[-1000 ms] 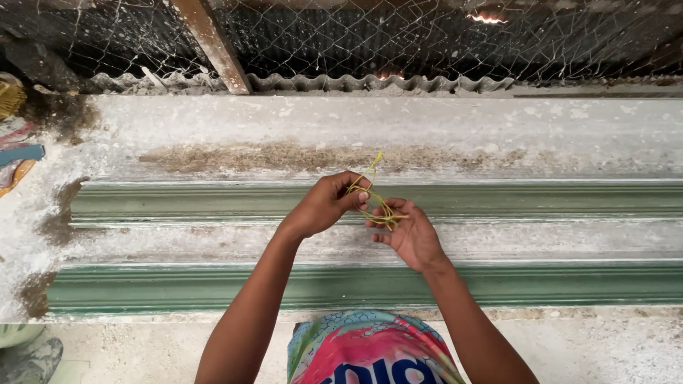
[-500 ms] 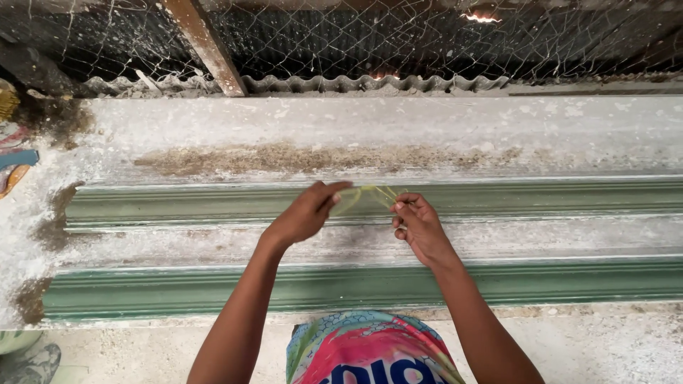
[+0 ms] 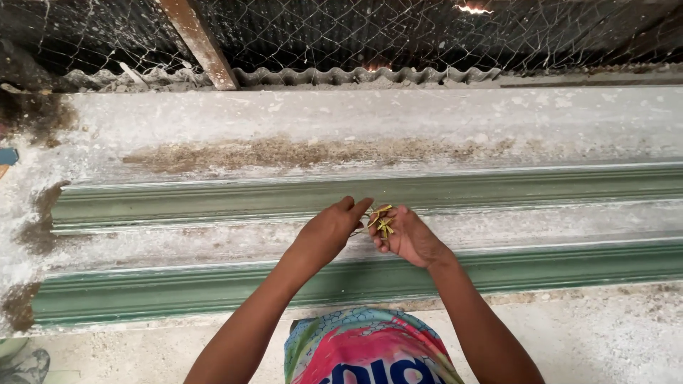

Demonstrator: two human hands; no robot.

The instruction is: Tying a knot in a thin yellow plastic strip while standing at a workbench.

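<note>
Above the near green moulding [image 3: 213, 291], your left hand [image 3: 329, 231] and right hand [image 3: 409, 238] pinch the yellow-green strips [image 3: 383, 222] (fingers closed tight); keep them taut, I'd say, hands close.

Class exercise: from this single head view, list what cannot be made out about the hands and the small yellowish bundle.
- yellowish bundle: too small to identify, partly covered by fingers of the left hand and right hand.
- colourful garment: cut off by the bottom edge.
- Behind the wire mesh: too dark.
</note>
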